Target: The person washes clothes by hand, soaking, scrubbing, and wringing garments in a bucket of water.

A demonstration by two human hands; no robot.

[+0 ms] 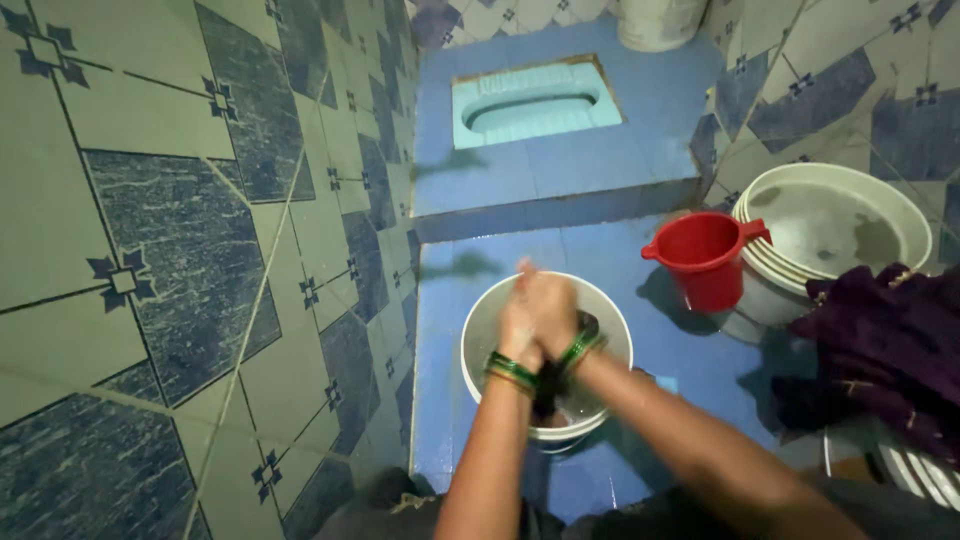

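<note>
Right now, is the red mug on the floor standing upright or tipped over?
Upright. The red mug stands on its base on the blue floor, its open mouth facing up, beside the white basins.

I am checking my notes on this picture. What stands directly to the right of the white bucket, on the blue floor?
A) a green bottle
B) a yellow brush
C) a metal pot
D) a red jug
D: a red jug stands right of the white bucket, beside the white basin.
</note>
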